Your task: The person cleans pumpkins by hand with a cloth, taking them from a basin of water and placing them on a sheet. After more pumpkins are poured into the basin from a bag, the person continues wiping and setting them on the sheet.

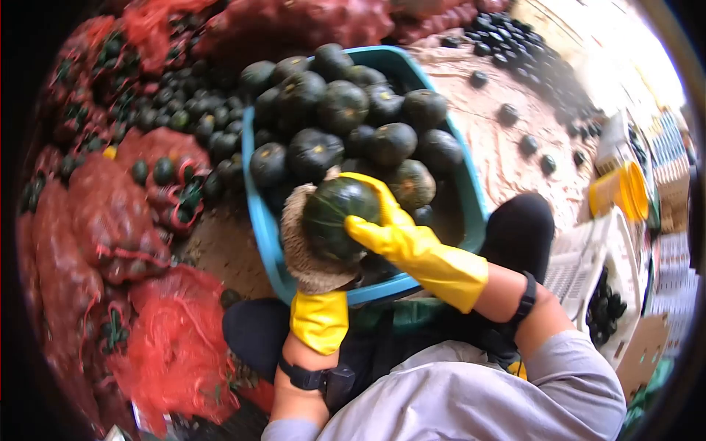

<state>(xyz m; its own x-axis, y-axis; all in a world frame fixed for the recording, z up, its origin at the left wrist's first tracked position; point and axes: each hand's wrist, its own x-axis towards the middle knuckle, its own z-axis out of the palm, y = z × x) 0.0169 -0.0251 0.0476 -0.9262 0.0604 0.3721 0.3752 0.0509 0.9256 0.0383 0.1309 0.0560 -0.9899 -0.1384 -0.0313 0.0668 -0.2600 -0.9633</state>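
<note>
A dark green kabocha squash [340,219] is held over the near side of a blue plastic tub [259,242]. My right hand [386,224], in a yellow rubber glove, grips it from the right, thumb across its front and fingers over the top. A brown terry cloth [305,246] wraps the squash's left and lower side. My left hand [320,322], gloved in yellow too, is under this cloth and presses it to the squash; its fingers are mostly hidden. Behind, many more squashes [344,106] are heaped in the tub, close to both hands.
Red mesh sacks [118,213] and loose squashes [198,103] lie left of the tub. More squashes [507,114] are scattered on a pale sheet [489,158] at right. A yellow bucket [621,189] and a white crate [588,268] stand right of my knee [522,228].
</note>
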